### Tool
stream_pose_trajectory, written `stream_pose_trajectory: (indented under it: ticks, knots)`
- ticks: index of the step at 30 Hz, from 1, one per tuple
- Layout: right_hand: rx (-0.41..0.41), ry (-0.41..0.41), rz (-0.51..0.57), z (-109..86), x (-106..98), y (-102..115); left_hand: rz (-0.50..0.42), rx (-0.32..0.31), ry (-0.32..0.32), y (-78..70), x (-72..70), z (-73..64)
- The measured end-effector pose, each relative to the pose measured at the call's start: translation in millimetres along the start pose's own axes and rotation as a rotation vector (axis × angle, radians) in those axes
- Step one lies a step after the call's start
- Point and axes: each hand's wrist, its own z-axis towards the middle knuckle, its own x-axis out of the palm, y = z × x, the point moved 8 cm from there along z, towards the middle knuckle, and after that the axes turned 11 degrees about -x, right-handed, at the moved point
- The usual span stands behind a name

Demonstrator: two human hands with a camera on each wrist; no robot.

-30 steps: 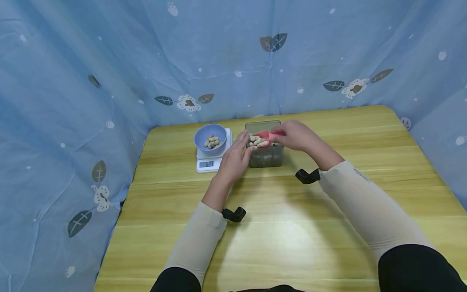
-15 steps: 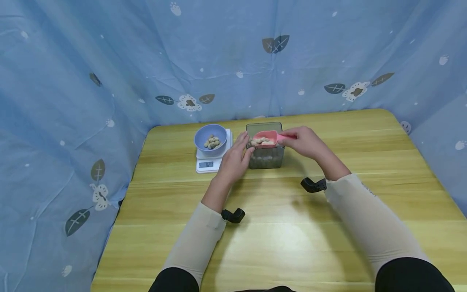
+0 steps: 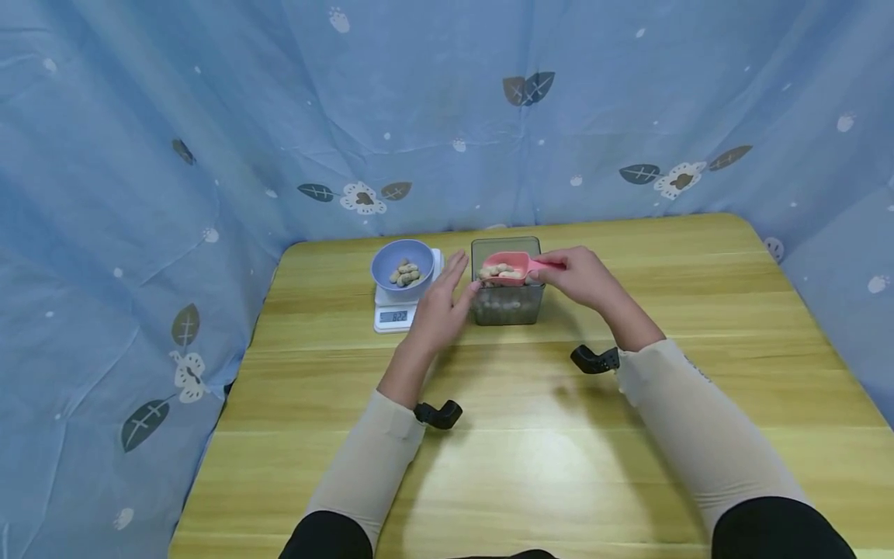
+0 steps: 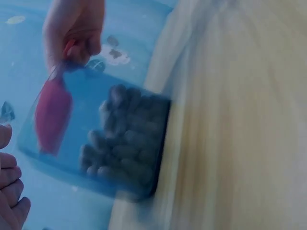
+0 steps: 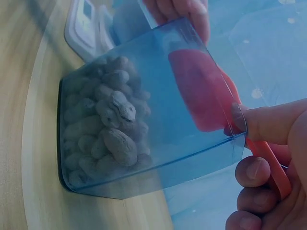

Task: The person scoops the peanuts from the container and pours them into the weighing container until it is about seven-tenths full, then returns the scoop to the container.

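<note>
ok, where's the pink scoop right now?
In the head view, the pink scoop is right of center, pinched by the right hand at the mouth of the translucent gray container; the right wrist view shows it above the container's peanuts.

One straight, one pinching

Left arm [image 3: 366, 466] comes in from near left, left hand [image 3: 438, 308] pretty straight-fingered with the thumb spread away. Right arm [image 3: 701, 435] angles in from near right, and the right hand [image 3: 583, 278] points left, thumb and fingers pinching.

Bowl [image 3: 383, 268] on scale [image 3: 400, 307], left of container [image 3: 507, 312]
</note>
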Motion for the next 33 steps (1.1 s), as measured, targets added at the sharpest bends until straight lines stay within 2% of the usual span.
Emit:
stream_pose_trajectory:
  ticks: [4, 7, 11, 16, 20, 25, 29, 33]
  knots:
    - [-0.004, -0.008, 0.001, -0.3, 0, 1, 0.019, -0.029, -0.122, 22.1, -26.2, -2.1]
    - [-0.002, -0.01, 0.004, -0.3, 0, 2, 0.032, -0.103, -0.188, 46.6, -44.8, -4.6]
    - [0.001, -0.015, -0.009, -0.7, -1, 3, -0.005, -0.203, -0.228, 78.4, -58.5, -8.6]
    - [0.005, -0.035, -0.006, -2.6, -1, 1, -0.058, -0.262, -0.246, 104.2, -63.3, -12.5]
    - [-0.008, -0.064, -0.008, -4.8, -2, 1, -0.053, -0.294, -0.236, 117.3, -62.9, -12.6]
    - [-0.013, -0.125, -0.016, -3.6, -9, 7, -0.076, -0.316, -0.222, 122.4, -63.9, -10.7]
    - [-0.035, -0.164, -0.022, 3.9, -13, 22, -0.087, -0.331, -0.216, 124.1, -64.4, -9.0]
    - [-0.073, -0.157, -0.041, 17.6, -7, 43, -0.098, -0.337, -0.207, 126.3, -61.9, -8.6]
